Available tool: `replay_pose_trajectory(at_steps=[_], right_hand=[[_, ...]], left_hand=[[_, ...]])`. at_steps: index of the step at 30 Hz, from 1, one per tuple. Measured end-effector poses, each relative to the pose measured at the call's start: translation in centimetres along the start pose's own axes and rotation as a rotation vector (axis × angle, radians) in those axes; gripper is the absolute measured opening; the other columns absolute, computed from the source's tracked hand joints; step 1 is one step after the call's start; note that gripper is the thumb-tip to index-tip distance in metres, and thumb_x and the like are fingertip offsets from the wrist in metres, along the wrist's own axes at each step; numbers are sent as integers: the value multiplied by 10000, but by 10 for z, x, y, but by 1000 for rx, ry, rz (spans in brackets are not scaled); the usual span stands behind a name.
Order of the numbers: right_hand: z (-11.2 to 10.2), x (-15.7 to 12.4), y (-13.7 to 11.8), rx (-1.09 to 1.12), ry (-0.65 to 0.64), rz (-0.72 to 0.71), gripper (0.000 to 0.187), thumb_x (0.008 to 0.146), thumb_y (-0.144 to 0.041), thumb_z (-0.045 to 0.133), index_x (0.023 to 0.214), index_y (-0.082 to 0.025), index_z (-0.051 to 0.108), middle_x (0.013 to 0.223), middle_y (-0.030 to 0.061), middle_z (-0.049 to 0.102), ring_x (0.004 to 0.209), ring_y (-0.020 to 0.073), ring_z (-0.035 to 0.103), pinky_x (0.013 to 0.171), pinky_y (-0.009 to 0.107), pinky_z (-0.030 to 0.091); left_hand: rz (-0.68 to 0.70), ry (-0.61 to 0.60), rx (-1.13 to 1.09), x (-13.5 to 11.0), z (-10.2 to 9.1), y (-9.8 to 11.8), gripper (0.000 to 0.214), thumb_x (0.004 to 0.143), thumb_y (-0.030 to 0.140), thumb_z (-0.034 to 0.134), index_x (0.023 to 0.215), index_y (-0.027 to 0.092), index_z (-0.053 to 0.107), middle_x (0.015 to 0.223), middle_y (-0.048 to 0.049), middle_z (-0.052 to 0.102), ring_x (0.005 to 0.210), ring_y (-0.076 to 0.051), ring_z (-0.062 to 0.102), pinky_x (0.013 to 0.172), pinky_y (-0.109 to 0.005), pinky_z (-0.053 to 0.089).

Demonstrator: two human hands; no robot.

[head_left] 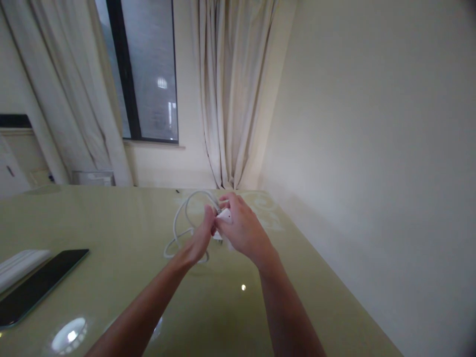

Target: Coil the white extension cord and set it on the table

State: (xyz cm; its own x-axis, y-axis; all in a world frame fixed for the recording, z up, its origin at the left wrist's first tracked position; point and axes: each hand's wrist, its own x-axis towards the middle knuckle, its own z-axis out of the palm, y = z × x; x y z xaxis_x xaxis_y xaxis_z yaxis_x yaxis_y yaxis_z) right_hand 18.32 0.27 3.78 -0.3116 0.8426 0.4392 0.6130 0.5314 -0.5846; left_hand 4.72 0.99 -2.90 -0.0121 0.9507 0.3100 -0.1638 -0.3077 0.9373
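Observation:
Both hands meet above the table, near its far side. My right hand is closed around a small white power adapter, its fingers curled over the top and far side. What look like short metal prongs show below the adapter. Close against it, my left hand is closed with its thumb up, at the spot where a white cable meets the adapter. Its fingertips are mostly hidden, and it seems to pinch the cable's end. The rest of the cable hangs and lies in loose loops to the left.
A dark tablet or phone lies on the glossy greenish table at the left, beside a long white object. A tiny dark item is near the far edge. A wall runs along the right; curtains hang behind.

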Motion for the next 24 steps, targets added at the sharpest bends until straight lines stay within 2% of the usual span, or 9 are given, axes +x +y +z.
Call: replay_pose_trajectory(at_steps=[4,6,11,15,19,24], right_hand=[[-4,6,9,8,148,108,439,852,-295,809,1229,-209,601,1172,72,641,902,201,628,846,373,491],[-5,9,15,39,181,135,429,847,-338,818,1202,-212,613,1147,56,634,841,180,614,805,359,490],[-3,14,29,180,295,129,359,881,-413,768,1156,-222,638,1030,17,636,757,157,602,749,332,494],[6,17,32,296,309,134,351,909,-440,710,1173,-224,627,998,15,651,730,152,603,700,307,502],[15,21,32,363,278,153,341,917,-386,668,1212,-223,613,996,14,642,778,158,616,692,292,513],[25,32,38,735,223,305,387,832,-352,718,1181,-222,614,1036,19,638,783,144,622,657,261,522]], left_hand=[[55,-176,139,-6,0,5,611,850,782,677,1091,232,790,1031,-111,755,1121,-363,647,1009,-463,516],[80,-272,195,-5,-1,1,580,835,705,750,1164,227,771,1113,-112,761,1146,-364,652,1044,-480,502],[86,-308,262,-3,-3,-13,649,819,609,809,1323,212,708,1170,-134,754,1135,-356,665,1007,-487,522],[111,-403,327,-9,5,-5,640,807,552,835,1341,229,698,1352,-144,713,1279,-401,614,1086,-528,479],[130,-284,358,-13,14,1,575,834,560,801,1278,204,722,1345,-154,720,1248,-413,634,1071,-518,487],[198,-138,257,-16,17,-5,526,972,521,657,1409,228,656,1450,-143,653,1339,-355,590,1118,-464,461]])
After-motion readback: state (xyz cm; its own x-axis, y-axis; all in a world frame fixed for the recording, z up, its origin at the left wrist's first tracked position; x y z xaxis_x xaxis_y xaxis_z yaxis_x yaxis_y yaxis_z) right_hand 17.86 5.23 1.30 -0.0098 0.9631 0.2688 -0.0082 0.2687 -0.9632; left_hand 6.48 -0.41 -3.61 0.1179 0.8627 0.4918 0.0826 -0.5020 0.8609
